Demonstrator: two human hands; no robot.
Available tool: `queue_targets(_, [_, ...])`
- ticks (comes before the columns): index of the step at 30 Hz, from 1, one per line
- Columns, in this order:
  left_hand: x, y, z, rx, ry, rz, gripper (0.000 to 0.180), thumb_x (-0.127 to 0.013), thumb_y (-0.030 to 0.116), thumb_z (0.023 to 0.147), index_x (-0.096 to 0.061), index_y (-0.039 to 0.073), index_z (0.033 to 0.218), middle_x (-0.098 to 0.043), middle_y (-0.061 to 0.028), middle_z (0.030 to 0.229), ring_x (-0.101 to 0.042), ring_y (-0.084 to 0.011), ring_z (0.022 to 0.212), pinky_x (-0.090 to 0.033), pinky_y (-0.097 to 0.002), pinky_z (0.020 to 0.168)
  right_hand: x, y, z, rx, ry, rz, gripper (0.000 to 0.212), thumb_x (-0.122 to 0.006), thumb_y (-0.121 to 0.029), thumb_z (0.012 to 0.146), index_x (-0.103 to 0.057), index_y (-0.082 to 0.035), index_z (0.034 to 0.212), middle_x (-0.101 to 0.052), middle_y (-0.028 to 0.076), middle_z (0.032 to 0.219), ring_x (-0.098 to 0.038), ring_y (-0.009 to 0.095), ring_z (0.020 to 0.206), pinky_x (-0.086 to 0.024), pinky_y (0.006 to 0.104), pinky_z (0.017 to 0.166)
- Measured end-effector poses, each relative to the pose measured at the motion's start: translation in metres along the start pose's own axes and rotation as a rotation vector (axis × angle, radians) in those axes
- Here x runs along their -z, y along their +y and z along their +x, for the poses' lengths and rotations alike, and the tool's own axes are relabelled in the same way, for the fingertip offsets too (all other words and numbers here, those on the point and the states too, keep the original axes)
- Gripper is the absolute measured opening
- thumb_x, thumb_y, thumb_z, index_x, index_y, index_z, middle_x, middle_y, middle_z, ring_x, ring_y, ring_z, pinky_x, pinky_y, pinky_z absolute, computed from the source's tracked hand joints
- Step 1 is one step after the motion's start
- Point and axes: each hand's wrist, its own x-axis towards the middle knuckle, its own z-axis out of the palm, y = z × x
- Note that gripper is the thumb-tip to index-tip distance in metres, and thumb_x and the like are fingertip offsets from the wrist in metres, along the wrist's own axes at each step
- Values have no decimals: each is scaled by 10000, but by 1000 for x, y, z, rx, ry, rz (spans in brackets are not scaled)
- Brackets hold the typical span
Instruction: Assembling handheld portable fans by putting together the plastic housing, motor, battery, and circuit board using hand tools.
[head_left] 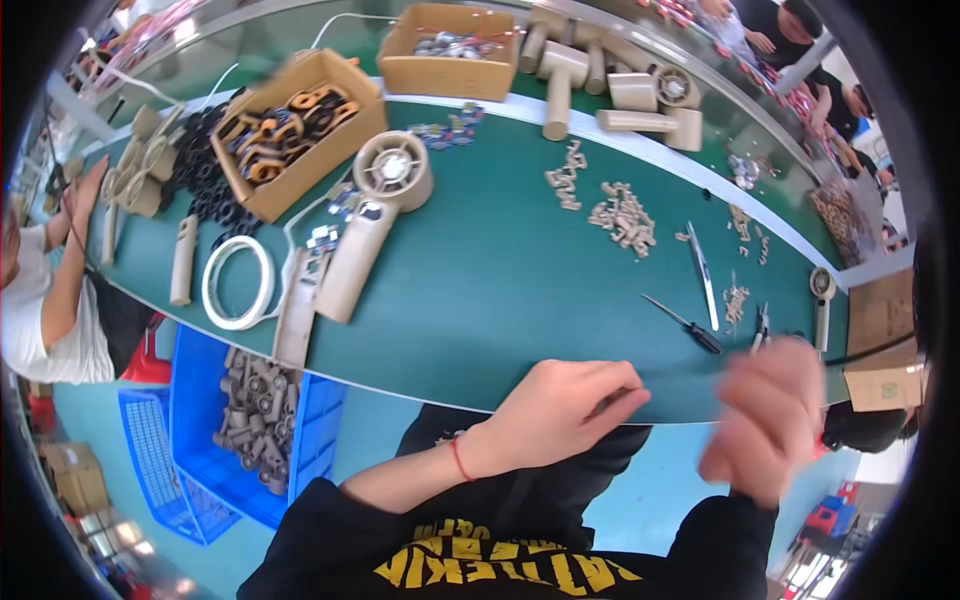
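My left hand (570, 405) rests at the near edge of the green table, its fingers curled in toward the thumb. Whatever it may hold is hidden. My right hand (765, 420) is smeared by motion at the near right edge, so its fingers cannot be read. Just beyond it lie a black-handled screwdriver (697, 333), dark pliers (763, 322) and metal tweezers (704, 280). A pile of small beige plastic pieces (625, 220) sits farther off, with a smaller group (565, 178) beside it. Another few pieces (736, 303) lie near the tweezers.
A beige hair dryer body (345, 265) lies left of centre, near a white tape roll (238, 283). Cardboard boxes of parts (360, 108) (450, 75) and more dryer housings (558, 85) line the back. A blue crate (195, 400) stands below the left edge. A co-worker's arm (65, 265) is at far left.
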Motion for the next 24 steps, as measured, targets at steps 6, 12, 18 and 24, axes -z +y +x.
queue_targets(6, [1, -1, -7, -60, 37, 26, 93, -676, 101, 865, -617, 41, 824, -593, -72, 619, -558, -188, 483, -426, -297, 467, -124, 49, 75, -581, -204, 609, 233, -615, -128, 886, -590, -24, 1092, -625, 100, 935, -603, 236, 782, -491, 324, 716])
queue_targets(12, [1, 2, -8, -90, 20, 56, 149, -669, 126, 869, -581, 48, 777, -541, -68, 550, -528, -215, 451, -400, -319, 454, -177, 83, 97, -446, -223, 96, 325, -639, -194, 892, -573, -81, 1189, -599, 105, 964, -608, 234, 841, -498, 346, 745])
queue_targets(18, [1, -1, -12, -170, 37, 35, 164, -671, 132, 851, -568, 57, 747, -507, -49, 515, -515, -223, 443, -383, -334, 445, -183, 10, 115, -322, -239, 484, 694, -746, -307, 815, -422, -117, 1397, -553, 144, 1279, -559, 274, 1144, -455, 375, 974])
queue_targets(24, [7, 3, -10, -198, -3, -29, 160, -691, 89, 805, -566, 74, 706, -496, -46, 515, -508, -215, 443, -381, -315, 441, -223, 35, 132, -339, -245, 797, 630, -806, -261, 773, -519, -30, 1283, -619, 88, 1145, -619, 155, 1014, -513, 294, 883])
